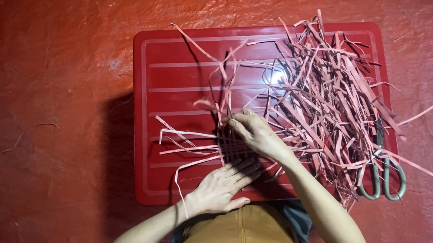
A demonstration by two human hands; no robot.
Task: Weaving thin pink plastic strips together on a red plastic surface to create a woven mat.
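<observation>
A red plastic lid (178, 79) lies flat on a red tarp. On it sits a small woven patch of pink strips (227, 147) with loose ends sticking out left. My left hand (223, 184) presses flat on the patch's near edge, fingers spread. My right hand (256, 134) pinches one pink strip (225, 90) that rises from the patch toward the far side. A big heap of loose pink strips (322, 95) covers the lid's right half.
Grey-green handled scissors (382, 173) lie at the lid's right edge, partly under the strips. Red tarp (46, 91) covers the floor all round, with a few stray strips on it. My ochre-clad lap (246, 239) is at the near edge.
</observation>
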